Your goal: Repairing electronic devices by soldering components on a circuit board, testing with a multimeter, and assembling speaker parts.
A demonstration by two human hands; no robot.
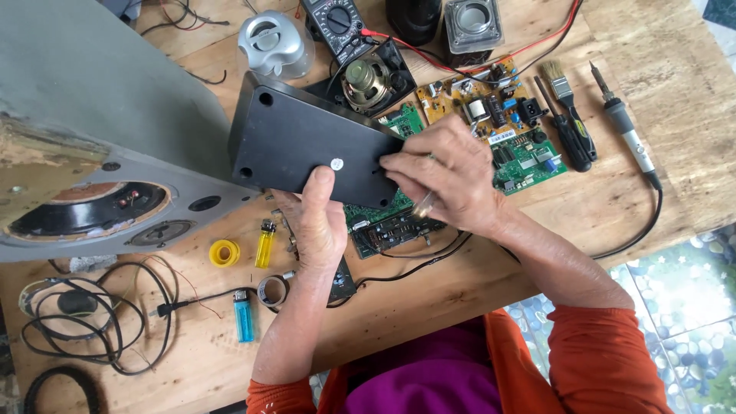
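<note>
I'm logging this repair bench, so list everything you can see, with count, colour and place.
black plastic panel: 1, black, centre, held up off the table
large speaker cabinet: 1, grey, left
circuit boards: several, green and tan, centre right and under the panel
loose speaker driver: 1, black and brass, top centre
multimeter: 1, black, top centre, red lead attached
small silver speaker: 1, silver, top
paintbrush: 1, pale bristles, right
screwdriver: 1, black handle, right
soldering iron: 1, grey, far right
lighters: 2, one blue, one yellow, lower centre
yellow tape roll: 1, left of the lighters
black cables: coiled, lower left
wooden table: 1, light brown
left hand: grips the panel's lower edge
right hand: fingers on the panel's right end
</note>
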